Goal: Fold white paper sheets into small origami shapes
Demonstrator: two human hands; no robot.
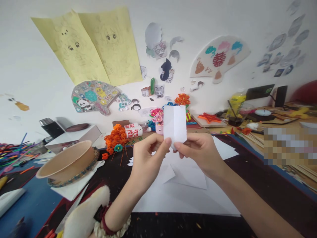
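Observation:
A small folded white paper [174,123] stands upright in front of me, creased down its middle. My left hand [146,158] pinches its lower left corner between thumb and fingers. My right hand [198,150] pinches its lower right corner the same way. Both hands hover above a large white sheet [188,198] lying on the dark table, with smaller folded white pieces [190,177] on top of it.
A brown paper bowl [68,162] sits at the left. Orange pipe-cleaner flowers [116,137] and glue tubes [133,130] lie behind my hands. Colourful craft clutter fills the back right of the desk. A plush toy [84,215] rests near my left wrist. Drawings cover the wall.

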